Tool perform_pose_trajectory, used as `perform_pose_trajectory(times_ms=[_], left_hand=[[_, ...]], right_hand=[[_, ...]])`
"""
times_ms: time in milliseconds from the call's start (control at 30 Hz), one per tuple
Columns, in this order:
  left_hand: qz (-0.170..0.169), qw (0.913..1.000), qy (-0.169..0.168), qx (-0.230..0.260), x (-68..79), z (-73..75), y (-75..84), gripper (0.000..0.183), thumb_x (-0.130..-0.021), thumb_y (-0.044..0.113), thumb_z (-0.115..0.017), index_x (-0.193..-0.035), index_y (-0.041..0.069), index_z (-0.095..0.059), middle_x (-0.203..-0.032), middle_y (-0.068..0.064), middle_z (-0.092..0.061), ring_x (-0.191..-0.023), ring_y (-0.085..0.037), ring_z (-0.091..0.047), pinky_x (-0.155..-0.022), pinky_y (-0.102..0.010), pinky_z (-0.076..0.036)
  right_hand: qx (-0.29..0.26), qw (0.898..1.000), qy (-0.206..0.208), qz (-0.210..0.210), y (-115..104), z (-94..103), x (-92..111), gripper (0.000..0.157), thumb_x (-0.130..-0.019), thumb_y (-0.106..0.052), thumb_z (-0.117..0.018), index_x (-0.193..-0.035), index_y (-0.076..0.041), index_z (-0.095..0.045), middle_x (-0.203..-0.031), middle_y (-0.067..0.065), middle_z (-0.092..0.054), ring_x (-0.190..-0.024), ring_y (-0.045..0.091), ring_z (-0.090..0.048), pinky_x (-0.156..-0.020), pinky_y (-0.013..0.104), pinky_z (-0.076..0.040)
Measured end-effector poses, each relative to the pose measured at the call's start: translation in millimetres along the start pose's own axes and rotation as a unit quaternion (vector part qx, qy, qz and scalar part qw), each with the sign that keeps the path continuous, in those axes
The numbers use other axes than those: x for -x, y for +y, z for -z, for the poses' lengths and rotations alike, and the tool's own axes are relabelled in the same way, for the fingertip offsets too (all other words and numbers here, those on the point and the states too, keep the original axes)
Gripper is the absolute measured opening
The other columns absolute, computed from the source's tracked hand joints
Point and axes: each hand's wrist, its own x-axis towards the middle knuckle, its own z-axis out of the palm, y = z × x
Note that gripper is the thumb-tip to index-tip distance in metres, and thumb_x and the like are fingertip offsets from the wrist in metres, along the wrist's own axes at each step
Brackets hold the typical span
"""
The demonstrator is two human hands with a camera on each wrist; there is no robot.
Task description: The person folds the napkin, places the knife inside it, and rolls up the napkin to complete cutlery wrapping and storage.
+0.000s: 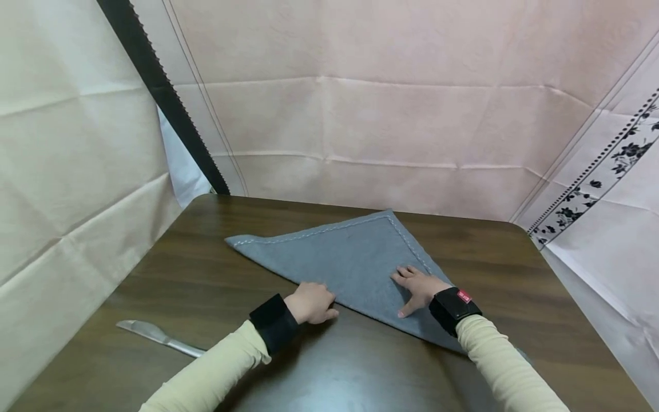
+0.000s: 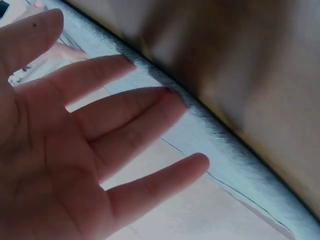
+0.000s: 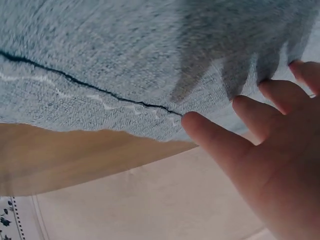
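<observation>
A grey-blue cloth (image 1: 350, 252) with pale stitching along its hem lies folded into a triangle on the table, its long folded edge facing me. At the middle of that fold is my left hand (image 1: 310, 302). In the left wrist view its fingers (image 2: 125, 135) are spread and nearly straight, with fingertips at the folded edge. My right hand (image 1: 421, 289) rests on the right part of the cloth, fingers apart. The right wrist view has these fingers (image 3: 215, 137) extended over the cloth (image 3: 100, 50), near the hem stitching.
On the brown wooden table (image 1: 350, 366), a silver table knife (image 1: 149, 332) lies at the left, its handle end hidden by my left sleeve (image 1: 216, 366). Pale hanging sheets (image 1: 360, 126) surround the back and sides of the table.
</observation>
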Motion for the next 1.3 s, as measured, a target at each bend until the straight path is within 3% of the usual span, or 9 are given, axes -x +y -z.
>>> perform_pose_trajectory(times_ms=[133,367,500,567,667,733,867,1067,1300], left_hand=[[-0.017,0.9988,0.039,-0.026,14.9,-4.5,8.5,0.031,-0.088,0.042,-0.056,-0.093,0.013,-0.065,-0.083,-0.006,-0.060,-0.082,-0.022,-0.059,-0.071,-0.035,-0.047],[-0.039,0.9938,0.091,-0.050,35.2,-14.2,21.3,0.031,-0.085,0.045,-0.058,-0.079,0.015,-0.063,-0.074,-0.004,-0.059,-0.080,-0.022,-0.057,-0.065,-0.032,-0.046],[-0.067,0.9925,0.100,-0.021,41.4,-18.5,23.3,0.033,-0.085,0.043,-0.060,-0.067,0.015,-0.058,-0.065,-0.002,-0.057,-0.078,-0.023,-0.058,-0.063,-0.031,-0.046],[-0.090,0.9901,0.103,0.030,41.0,-19.6,18.6,0.033,-0.085,0.038,-0.060,-0.061,0.015,-0.055,-0.059,0.001,-0.052,-0.069,-0.019,-0.056,-0.059,-0.028,-0.044],[-0.111,0.9798,0.116,0.118,38.0,-19.9,1.9,0.031,-0.087,0.029,-0.060,-0.060,0.014,-0.056,-0.054,0.006,-0.047,-0.055,-0.010,-0.048,-0.052,-0.024,-0.040],[-0.107,0.9718,0.130,0.165,37.4,-20.3,-15.3,0.025,-0.088,0.023,-0.059,-0.064,0.013,-0.059,-0.056,0.007,-0.048,-0.049,-0.005,-0.041,-0.049,-0.022,-0.037],[-0.048,0.9735,0.132,0.180,46.3,-21.4,-52.8,0.019,-0.086,0.019,-0.060,-0.070,0.011,-0.061,-0.062,0.005,-0.052,-0.053,-0.006,-0.043,-0.051,-0.025,-0.038],[0.061,0.9784,0.088,0.177,64.5,-27.0,-105.9,0.026,-0.087,0.019,-0.060,-0.063,0.013,-0.053,-0.058,0.003,-0.045,-0.052,-0.011,-0.042,-0.049,-0.028,-0.035],[0.111,0.9729,0.068,0.191,77.3,-37.3,-151.6,0.029,-0.088,0.017,-0.058,-0.060,0.012,-0.050,-0.054,0.002,-0.040,-0.049,-0.012,-0.038,-0.049,-0.026,-0.031]], right_hand=[[0.012,1.000,-0.005,0.007,-5.6,2.5,-1.6,0.090,-0.067,-0.036,-0.079,-0.139,-0.005,-0.035,-0.145,0.022,-0.022,-0.132,0.042,-0.014,-0.096,0.062,-0.023],[0.013,1.000,-0.016,0.003,-17.1,5.4,0.5,0.086,-0.067,-0.027,-0.080,-0.139,-0.008,-0.037,-0.145,0.022,-0.023,-0.132,0.042,-0.013,-0.096,0.061,-0.024],[0.033,0.999,0.001,0.002,-20.9,2.0,5.9,0.083,-0.067,-0.027,-0.080,-0.138,-0.008,-0.040,-0.143,0.022,-0.027,-0.132,0.042,-0.016,-0.096,0.059,-0.026],[0.054,0.998,0.032,0.004,-21.4,-1.9,11.7,0.079,-0.067,-0.030,-0.079,-0.134,-0.006,-0.045,-0.140,0.022,-0.033,-0.131,0.041,-0.021,-0.096,0.058,-0.027],[0.097,0.989,0.106,0.017,-19.7,-10.2,25.0,0.066,-0.068,-0.035,-0.078,-0.121,-0.002,-0.057,-0.125,0.021,-0.051,-0.120,0.039,-0.040,-0.091,0.053,-0.036],[0.107,0.982,0.158,0.019,-16.3,-17.0,36.3,0.050,-0.069,-0.035,-0.077,-0.105,-0.001,-0.065,-0.105,0.015,-0.061,-0.102,0.033,-0.053,-0.080,0.047,-0.044],[0.067,0.973,0.219,0.002,0.4,-30.8,60.6,0.023,-0.074,-0.026,-0.074,-0.073,-0.010,-0.059,-0.068,-0.001,-0.052,-0.063,0.016,-0.049,-0.054,0.033,-0.040],[-0.021,0.980,0.195,-0.044,39.2,-44.9,93.3,0.031,-0.079,-0.009,-0.065,-0.061,-0.014,-0.041,-0.056,-0.005,-0.034,-0.051,0.010,-0.033,-0.048,0.027,-0.026],[-0.060,0.980,0.175,-0.079,69.6,-47.3,114.4,0.025,-0.080,-0.010,-0.064,-0.062,-0.012,-0.047,-0.057,-0.004,-0.038,-0.053,0.012,-0.036,-0.050,0.028,-0.029]])
